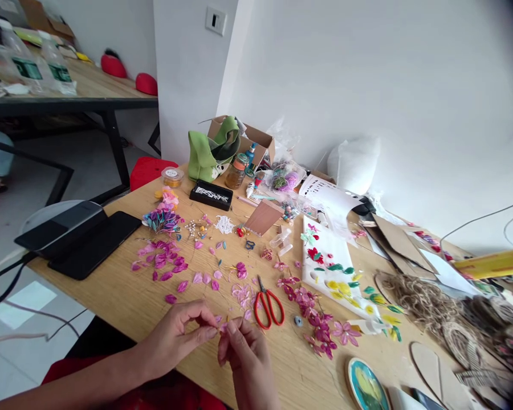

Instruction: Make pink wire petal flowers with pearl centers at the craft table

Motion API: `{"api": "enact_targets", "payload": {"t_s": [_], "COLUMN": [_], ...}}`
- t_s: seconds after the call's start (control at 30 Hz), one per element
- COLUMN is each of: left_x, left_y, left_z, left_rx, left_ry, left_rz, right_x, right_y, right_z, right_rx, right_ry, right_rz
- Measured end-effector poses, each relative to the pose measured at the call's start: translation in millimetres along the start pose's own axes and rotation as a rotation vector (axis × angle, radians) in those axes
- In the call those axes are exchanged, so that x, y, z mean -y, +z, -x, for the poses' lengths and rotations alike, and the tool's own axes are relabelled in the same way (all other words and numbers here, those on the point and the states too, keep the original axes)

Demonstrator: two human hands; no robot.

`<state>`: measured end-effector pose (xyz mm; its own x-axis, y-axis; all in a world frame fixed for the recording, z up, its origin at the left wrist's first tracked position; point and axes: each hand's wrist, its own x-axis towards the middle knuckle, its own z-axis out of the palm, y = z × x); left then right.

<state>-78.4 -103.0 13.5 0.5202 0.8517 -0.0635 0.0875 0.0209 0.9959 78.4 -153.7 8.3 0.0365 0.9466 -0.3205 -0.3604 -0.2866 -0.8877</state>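
Note:
My left hand [177, 333] and my right hand [247, 350] meet at the table's front edge, thumb and fingers of each pinched together. Between the fingertips is a small pink petal [223, 328], partly hidden, with what looks like a thin wire. Red-handled scissors [268, 304] lie just beyond my right hand, blades pointing away. Past my left hand are scattered loose magenta petals [180, 265] and paler pink petals [207, 278]. A cluster of magenta wired flowers [314, 313] rests to the right of the scissors.
A black phone-like slab [96, 245] lies at the left edge. A white board [325, 256] bears yellow, red and green pieces. Behind stand a black tray [211, 195], a jar [236, 172] and a green bag [203, 156]. Twine [423, 299] and a round painted piece [367, 387] lie right.

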Motion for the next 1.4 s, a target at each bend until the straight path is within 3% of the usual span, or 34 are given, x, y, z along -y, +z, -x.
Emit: {"api": "enact_targets", "payload": {"t_s": [0.33, 0.77, 0.97, 1.03, 1.17, 1.4], "left_x": [10.9, 18.6, 13.2, 13.9, 18.9, 23.2], "left_y": [1.1, 2.9, -5.0, -9.3, -13.3, -8.8], "left_z": [2.3, 4.7, 5.0, 3.2, -3.5, -9.4], "left_rx": [0.246, 0.302, 0.306, 0.238, 0.114, 0.005], "left_ry": [-0.112, -0.169, -0.191, -0.210, -0.198, -0.005], "left_rz": [0.348, 0.386, 0.259, 0.158, 0.001, -0.365], "right_x": [6.9, 17.4, 26.9, 30.0, 32.1, 31.0], "right_y": [1.6, -1.5, -33.3, -51.7, -79.5, -82.0], "right_z": [-0.2, 0.7, 15.3, 22.2, 31.6, 20.2], "right_rx": [0.077, 0.130, 0.028, -0.064, -0.192, -0.246], "right_ry": [0.149, 0.151, 0.066, 0.072, 0.143, 0.016], "right_rz": [-0.038, 0.138, 0.246, 0.356, 0.829, 1.485]}}
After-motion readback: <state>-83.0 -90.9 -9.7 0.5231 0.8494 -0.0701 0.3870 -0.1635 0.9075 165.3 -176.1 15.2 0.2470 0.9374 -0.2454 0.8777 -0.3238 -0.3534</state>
